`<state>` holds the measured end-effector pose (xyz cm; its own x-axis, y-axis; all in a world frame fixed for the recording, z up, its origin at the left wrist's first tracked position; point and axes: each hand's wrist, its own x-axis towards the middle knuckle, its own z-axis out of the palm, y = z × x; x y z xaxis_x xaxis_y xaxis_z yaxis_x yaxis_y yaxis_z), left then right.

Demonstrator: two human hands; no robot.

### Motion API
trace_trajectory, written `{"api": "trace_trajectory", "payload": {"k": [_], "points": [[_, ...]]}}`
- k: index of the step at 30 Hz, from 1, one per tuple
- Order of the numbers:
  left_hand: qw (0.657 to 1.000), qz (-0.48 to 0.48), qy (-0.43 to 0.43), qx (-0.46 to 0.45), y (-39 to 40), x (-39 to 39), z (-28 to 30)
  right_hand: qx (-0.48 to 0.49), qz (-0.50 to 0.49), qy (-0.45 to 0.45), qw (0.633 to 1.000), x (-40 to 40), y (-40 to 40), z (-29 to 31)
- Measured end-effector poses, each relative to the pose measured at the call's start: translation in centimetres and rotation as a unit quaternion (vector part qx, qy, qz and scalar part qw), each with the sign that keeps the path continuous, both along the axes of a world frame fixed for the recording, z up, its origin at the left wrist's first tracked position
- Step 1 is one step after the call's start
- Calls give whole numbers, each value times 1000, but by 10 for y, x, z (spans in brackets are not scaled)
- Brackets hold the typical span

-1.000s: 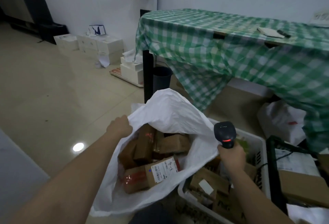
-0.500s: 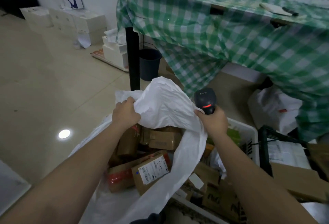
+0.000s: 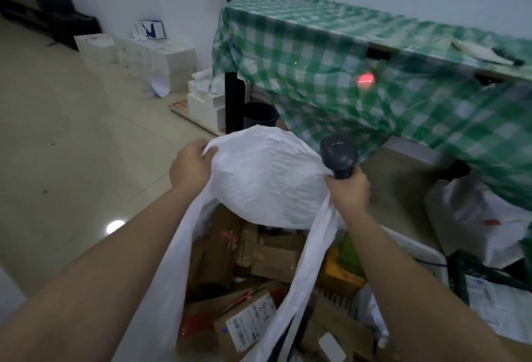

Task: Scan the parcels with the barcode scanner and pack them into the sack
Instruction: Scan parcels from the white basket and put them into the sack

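A white woven sack (image 3: 267, 180) stands open in front of me, its mouth stretched between both hands. Inside lie several brown cardboard parcels (image 3: 273, 261), one with a white barcode label (image 3: 250, 324). My left hand (image 3: 188, 167) grips the sack's rim on the left. My right hand (image 3: 347, 193) grips the dark barcode scanner (image 3: 339, 155) by its handle and pinches the sack's right rim with it. The scanner points away and throws a red spot (image 3: 365, 80) on the tablecloth.
A table under a green checked cloth (image 3: 331, 59) stands behind the sack, a dark bin (image 3: 260, 115) beside its leg. A white crate (image 3: 414, 249) with more parcels sits at right. White boxes (image 3: 161, 59) line the wall. Tiled floor lies at left.
Both hands lifted the sack's rim higher and pulled its mouth wider. My right hand, still holding the scanner, took hold of the right rim. The scanner's red spot now lands on the tablecloth.
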<state>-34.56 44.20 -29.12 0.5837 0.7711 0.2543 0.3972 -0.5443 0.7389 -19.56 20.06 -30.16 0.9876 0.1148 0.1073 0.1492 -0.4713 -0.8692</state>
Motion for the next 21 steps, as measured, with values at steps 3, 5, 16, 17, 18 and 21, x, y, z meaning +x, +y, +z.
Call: {"api": "trace_trajectory", "payload": {"k": [3, 5, 16, 17, 18, 21], "points": [[996, 38, -77, 33, 16, 12, 70, 61, -22, -58, 996, 5, 10, 62], [987, 70, -130, 60, 21, 12, 119, 120, -52, -90, 987, 3, 9, 100], [997, -1, 79, 24, -22, -68, 60, 45, -101, -10, 994, -82, -63, 50], [996, -1, 84, 19, -27, -73, 52, 45, -103, -1, 994, -86, -67, 43], [997, -3, 82, 16, -31, -77, 47, 46, -104, 6, 993, -89, -71, 39], [996, -23, 88, -9, -39, -84, 41, 38, -107, 10, 994, -94, -82, 31]]}}
